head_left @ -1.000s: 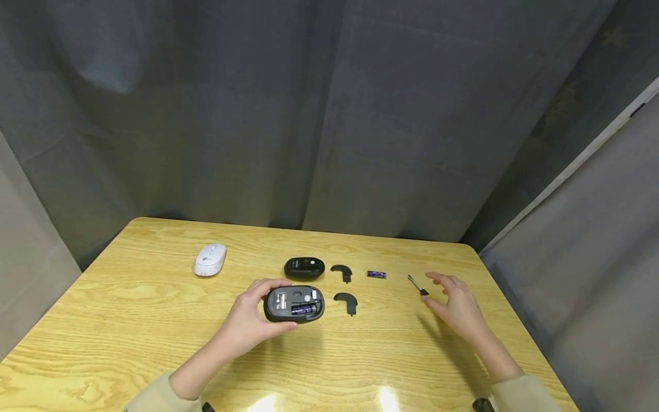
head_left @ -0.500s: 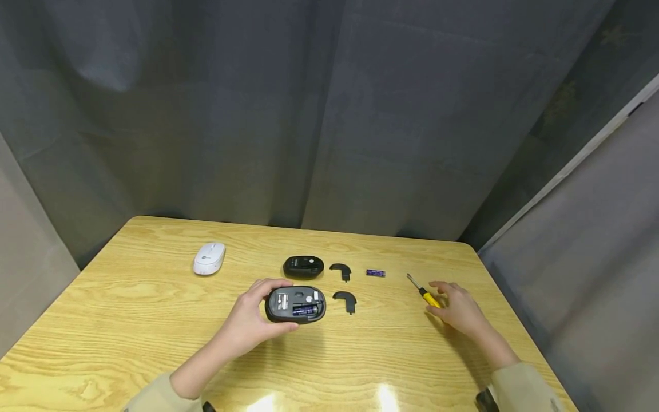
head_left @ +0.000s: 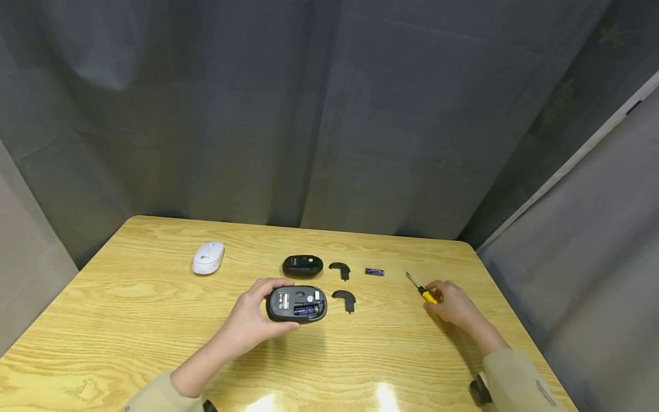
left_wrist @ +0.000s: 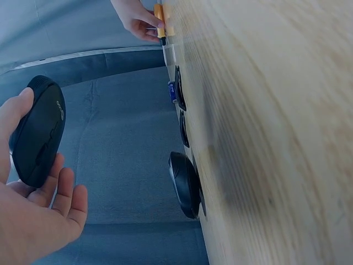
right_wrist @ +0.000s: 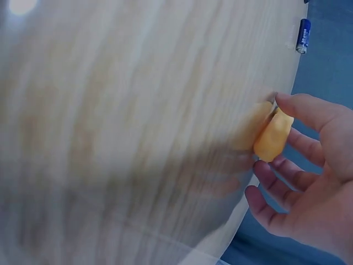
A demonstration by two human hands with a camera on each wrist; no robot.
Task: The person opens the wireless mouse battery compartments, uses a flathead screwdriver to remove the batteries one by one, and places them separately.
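Observation:
My left hand (head_left: 247,320) grips a black computer mouse (head_left: 285,312) above the table, thumb and fingers on its opposite long sides. Its underside faces up in the head view, and a purple battery (head_left: 306,309) sits in the uncovered compartment. The left wrist view shows the mouse's glossy top (left_wrist: 44,132). At the right, my right hand (head_left: 455,306) pinches the yellow handle of a screwdriver (head_left: 428,296) lying on the table, its metal shaft pointing to the back left. In the right wrist view, thumb and fingers lie around the handle (right_wrist: 273,138).
Behind the held mouse, a second black mouse (head_left: 302,266) lies upside down. Two black curved battery covers (head_left: 344,294) lie right of the mice, with a loose purple battery (head_left: 374,272) beyond. A white mouse (head_left: 208,258) rests at the back left. Dark curtains (head_left: 329,114) hang behind the table (head_left: 154,332).
My right hand has come down onto the screwdriver's handle and its fingers have closed around it. The left hand and the held mouse have barely moved.

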